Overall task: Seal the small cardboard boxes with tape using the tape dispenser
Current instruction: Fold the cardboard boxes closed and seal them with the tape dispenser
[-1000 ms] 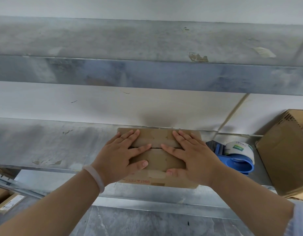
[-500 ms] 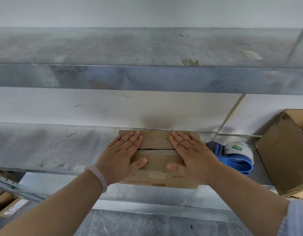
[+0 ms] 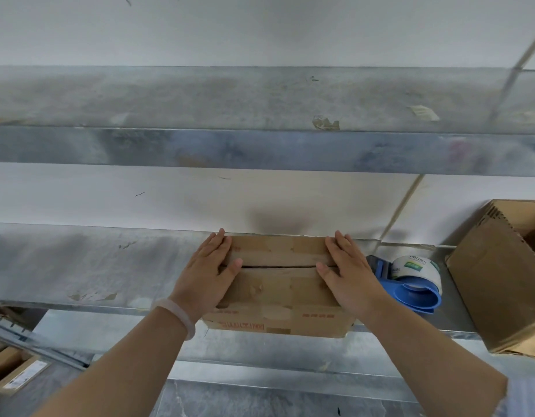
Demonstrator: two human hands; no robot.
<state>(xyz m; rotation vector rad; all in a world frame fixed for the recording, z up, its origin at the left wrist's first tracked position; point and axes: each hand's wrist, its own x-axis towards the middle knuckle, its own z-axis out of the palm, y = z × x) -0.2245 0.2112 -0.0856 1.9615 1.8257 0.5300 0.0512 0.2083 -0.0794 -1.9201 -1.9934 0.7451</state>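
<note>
A small cardboard box lies on the metal shelf, its two top flaps folded down with a dark seam between them. My left hand lies flat on the box's left end, fingers together, thumb at the seam. My right hand presses flat on the right end in the same way. The blue tape dispenser with a white tape roll rests on the shelf just right of the box, untouched.
A larger open cardboard box stands tilted at the shelf's right end. An upper metal shelf runs overhead against the white wall. More boxes sit low at the left, above a grey floor.
Both hands have slid outward from the middle of the box top to its left and right ends, uncovering the seam between the flaps. The view has tilted upward.
</note>
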